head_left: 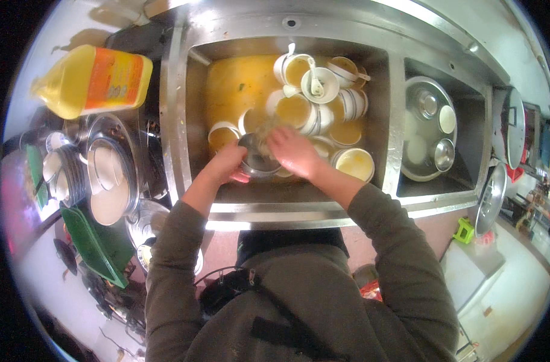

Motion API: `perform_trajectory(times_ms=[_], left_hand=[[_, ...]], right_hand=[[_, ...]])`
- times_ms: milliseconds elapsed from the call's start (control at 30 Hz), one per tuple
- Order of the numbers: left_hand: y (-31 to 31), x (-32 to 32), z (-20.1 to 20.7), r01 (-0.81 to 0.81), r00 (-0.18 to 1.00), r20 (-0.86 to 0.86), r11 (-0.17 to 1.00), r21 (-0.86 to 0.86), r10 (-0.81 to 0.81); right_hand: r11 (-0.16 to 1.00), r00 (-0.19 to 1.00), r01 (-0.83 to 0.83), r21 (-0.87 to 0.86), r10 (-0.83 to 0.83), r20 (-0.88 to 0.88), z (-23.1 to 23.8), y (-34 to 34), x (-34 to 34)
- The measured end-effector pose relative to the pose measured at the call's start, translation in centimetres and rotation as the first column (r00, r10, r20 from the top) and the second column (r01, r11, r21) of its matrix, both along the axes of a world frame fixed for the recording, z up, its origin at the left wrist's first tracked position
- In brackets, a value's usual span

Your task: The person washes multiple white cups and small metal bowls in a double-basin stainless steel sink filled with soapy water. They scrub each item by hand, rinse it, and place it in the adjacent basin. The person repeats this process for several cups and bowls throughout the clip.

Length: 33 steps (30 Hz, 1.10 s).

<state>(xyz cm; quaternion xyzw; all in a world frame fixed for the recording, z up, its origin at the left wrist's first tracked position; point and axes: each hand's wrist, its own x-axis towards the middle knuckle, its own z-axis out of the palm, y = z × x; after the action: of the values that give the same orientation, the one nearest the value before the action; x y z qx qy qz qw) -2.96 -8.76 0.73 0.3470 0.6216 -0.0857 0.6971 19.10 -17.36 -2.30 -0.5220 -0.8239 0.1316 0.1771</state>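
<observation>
My left hand point(229, 163) grips the rim of a dark metal bowl point(260, 161), tilted over the near part of the sink point(380, 120). Inside that bowl's mouth, my right hand point(292, 149) presses a blurred brownish scrubbing wad point(265, 134); its exact kind does not show. Murky orange-yellow water point(239, 78) fills the far left of the basin. Around my right hand lie several white bowls, among them one near its wrist point(354, 164) and a stack farther off point(296, 110). A white spoon point(314, 75) rests in a small bowl point(322, 86).
In the right-hand basin sits a wide metal basin point(415, 170) holding water and small bowls. To the left stand a yellow jug point(82, 81), stacked plates point(109, 181) and a green tray point(94, 247). Metal lids point(491, 199) lean beyond the sink's right edge.
</observation>
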Motion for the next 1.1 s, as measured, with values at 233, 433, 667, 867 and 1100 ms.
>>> perform_trajectory(times_ms=[233,433,667,867,1100], left_hand=[[-1.0,-1.8,1.2,-0.332,0.943,0.047,0.943,0.037,0.33],[-1.2,-3.2,-5.5,-0.624,0.754,0.052,0.739,-0.254,0.655],[-4.5,4.3,-2.5,-0.703,0.43,0.246,0.493,-0.512,0.869],[-4.0,4.0,1.2,-0.387,0.82,0.151,0.729,-0.564,0.552],[-3.9,6.3,-1.6,-0.385,0.84,0.193,0.806,-0.45,0.508]], right_hand=[[0.755,0.848,0.485,-0.442,-0.283,0.448,-5.2,-1.6,-1.8],[0.517,0.731,0.261,-0.815,-0.657,-0.182,-6.0,0.2,0.5],[0.913,0.834,0.394,-0.103,-0.402,-0.378,6.8,-1.3,-5.1],[0.702,0.386,0.264,-0.661,-0.705,-0.595,6.4,5.1,-0.4],[0.401,-0.689,-0.229,-0.887,-0.711,-0.144,2.2,0.5,-1.1]])
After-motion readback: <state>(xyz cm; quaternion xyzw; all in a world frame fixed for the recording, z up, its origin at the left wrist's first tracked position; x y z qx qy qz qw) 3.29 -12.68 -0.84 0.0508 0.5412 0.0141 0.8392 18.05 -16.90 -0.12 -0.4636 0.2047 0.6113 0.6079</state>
